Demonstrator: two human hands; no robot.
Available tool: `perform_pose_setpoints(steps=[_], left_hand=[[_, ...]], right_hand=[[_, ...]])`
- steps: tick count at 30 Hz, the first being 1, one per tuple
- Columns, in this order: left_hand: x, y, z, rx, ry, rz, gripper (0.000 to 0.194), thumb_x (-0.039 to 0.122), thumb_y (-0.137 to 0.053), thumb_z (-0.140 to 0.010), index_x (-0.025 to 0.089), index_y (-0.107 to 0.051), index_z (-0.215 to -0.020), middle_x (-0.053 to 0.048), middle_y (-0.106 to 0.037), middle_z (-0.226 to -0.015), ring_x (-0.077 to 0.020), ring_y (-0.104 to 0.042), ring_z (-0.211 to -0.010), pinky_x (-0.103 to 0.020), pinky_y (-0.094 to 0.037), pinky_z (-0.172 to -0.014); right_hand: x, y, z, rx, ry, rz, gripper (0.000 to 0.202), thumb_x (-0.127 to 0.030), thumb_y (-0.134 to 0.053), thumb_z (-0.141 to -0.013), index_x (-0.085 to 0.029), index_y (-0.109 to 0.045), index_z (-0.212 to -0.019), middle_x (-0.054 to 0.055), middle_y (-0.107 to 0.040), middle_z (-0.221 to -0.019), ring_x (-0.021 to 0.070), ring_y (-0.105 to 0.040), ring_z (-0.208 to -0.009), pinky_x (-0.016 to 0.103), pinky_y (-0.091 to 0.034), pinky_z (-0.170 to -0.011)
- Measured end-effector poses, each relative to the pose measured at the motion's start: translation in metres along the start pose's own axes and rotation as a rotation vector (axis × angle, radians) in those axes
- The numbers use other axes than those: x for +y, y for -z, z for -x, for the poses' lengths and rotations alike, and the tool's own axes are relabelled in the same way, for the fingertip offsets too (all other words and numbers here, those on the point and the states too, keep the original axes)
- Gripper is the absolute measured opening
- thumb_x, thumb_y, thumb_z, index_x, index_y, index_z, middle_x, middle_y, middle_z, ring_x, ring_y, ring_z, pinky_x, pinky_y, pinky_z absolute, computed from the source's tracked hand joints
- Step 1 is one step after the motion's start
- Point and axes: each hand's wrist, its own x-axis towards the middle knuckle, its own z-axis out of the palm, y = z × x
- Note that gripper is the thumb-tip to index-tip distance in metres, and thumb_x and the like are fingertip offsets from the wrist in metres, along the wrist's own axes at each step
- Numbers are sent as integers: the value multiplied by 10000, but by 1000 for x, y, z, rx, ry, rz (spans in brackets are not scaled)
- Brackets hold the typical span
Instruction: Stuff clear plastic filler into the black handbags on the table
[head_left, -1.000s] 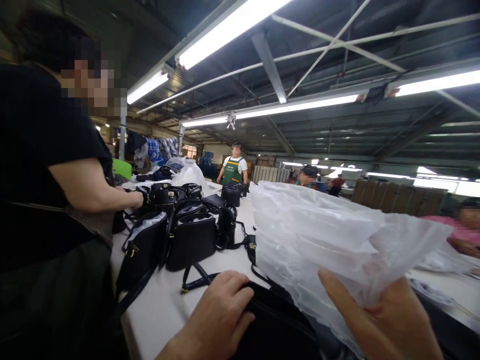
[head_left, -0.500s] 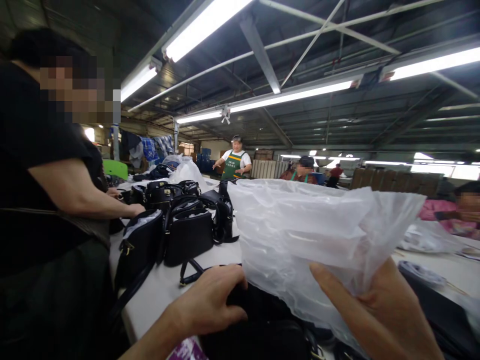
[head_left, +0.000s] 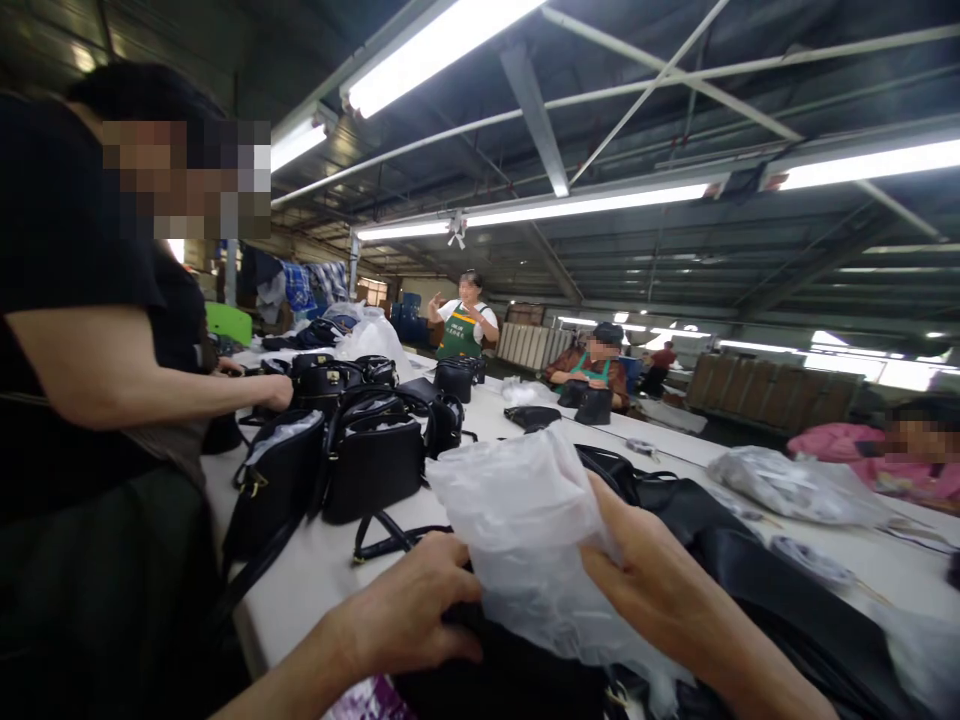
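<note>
A long white surface (head_left: 480, 425) is running from 6 o'clock toward 12 o'clock, carrying a cluster of black handbags (head_left: 373, 465) at 9 o'clock with a loose black strap (head_left: 390, 540) lying just in front of them. Farther up, more black bags (head_left: 457, 378) are sitting near 12 o'clock, while crumpled clear plastic (head_left: 795, 487) is lying at 3 o'clock.

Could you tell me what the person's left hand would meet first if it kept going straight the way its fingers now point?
Probably the clear plastic bag: the left hand lies on a black bag, fingers pointing right toward it, almost touching. Depth is hard to judge.
</note>
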Motion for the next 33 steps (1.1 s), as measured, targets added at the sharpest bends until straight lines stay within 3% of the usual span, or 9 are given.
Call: perform_pose_setpoints(steps=[4, 8, 10, 13, 16, 20, 24, 30, 33], left_hand=[[-2, -5, 0, 14, -20, 35, 132, 270, -783, -817, 252, -763, -946, -40, -719, -1076, -282, -611, -1133, -403, -446, -1048], [-4, -7, 4, 56, -44, 29, 225, 288, -817, -782, 271, -764, -1000, -48, -697, -1135, -289, -597, -1143, -431, -422, -1086], [-6, -8, 7, 79, -10, 21, 199, 289, -839, -760, 253, -770, -943, -62, -681, -1149, -287, -600, -1123, -415, -450, -1050], [-8, -8, 10, 93, 2, 13, 138, 278, -834, -769, 230, -762, -877, -75, -660, -1178, -283, -592, -1136, -386, -477, -999], [-9, -7, 10, 78, -44, 17, 85, 260, -812, -789, 220, -743, -817, -64, -677, -1123, -270, -599, -1116, -383, -470, -1007], [-9, -5, 11, 66, -112, 58, 138, 217, -808, -786, 201, -690, -715, -36, -713, -973, -252, -630, -1052, -368, -456, -1014], [-10, -6, 15, 85, -105, 56, 48, 213, -775, -821, 222, -732, -840, -33, -727, -935, -251, -647, -1030, -357, -460, -998], [-15, -15, 21, 197, -78, 87, 253, 156, -848, -744, 235, -734, -956, -21, -741, -1076, -261, -650, -1084, -346, -442, -1011], [-18, -17, 23, 234, -155, 80, 314, 117, -810, -770, 235, -709, -1043, -14, -716, -1162, -248, -637, -1119, -326, -439, -1009]], right_hand=[[-26, -7, -3, -116, 72, -55, 834, -141, -518, -725, -261, -245, -1504, 85, -635, -1296, 272, -652, -1057, 443, -506, -989], [-22, -22, -6, -193, -52, -369, 921, -159, -734, -599, -222, -332, -1426, 40, -695, -1125, 247, -666, -933, 339, -548, -818], [-9, -26, -8, -143, -73, -457, 802, -218, -756, -616, -192, -427, -1347, 58, -702, -1131, 269, -653, -1002, 366, -539, -883], [5, -23, -6, -52, -32, -382, 431, -243, -659, -721, -173, -584, -1140, 53, -718, -1053, 258, -644, -984, 357, -521, -890], [4, -12, -4, -167, 9, -187, 99, -206, -573, -788, -175, -633, -861, 10, -697, -832, 209, -625, -791, 298, -500, -722], [-10, 0, -6, -377, 69, -78, 126, -202, -499, -869, -184, -622, -846, -21, -671, -796, 190, -624, -771, 264, -462, -682], [-20, 2, -11, -457, 82, -68, 129, -173, -505, -837, -192, -631, -854, -31, -668, -776, 180, -611, -749, 252, -442, -666], [-35, -2, -4, -599, -7, -200, 110, -171, -501, -779, -198, -512, -673, -63, -430, -664, 107, -362, -623, 236, -326, -593], [-41, -6, 5, -658, -109, -241, 94, -192, -573, -723, -197, -493, -674, -65, -421, -684, 103, -325, -626, 235, -292, -559]])
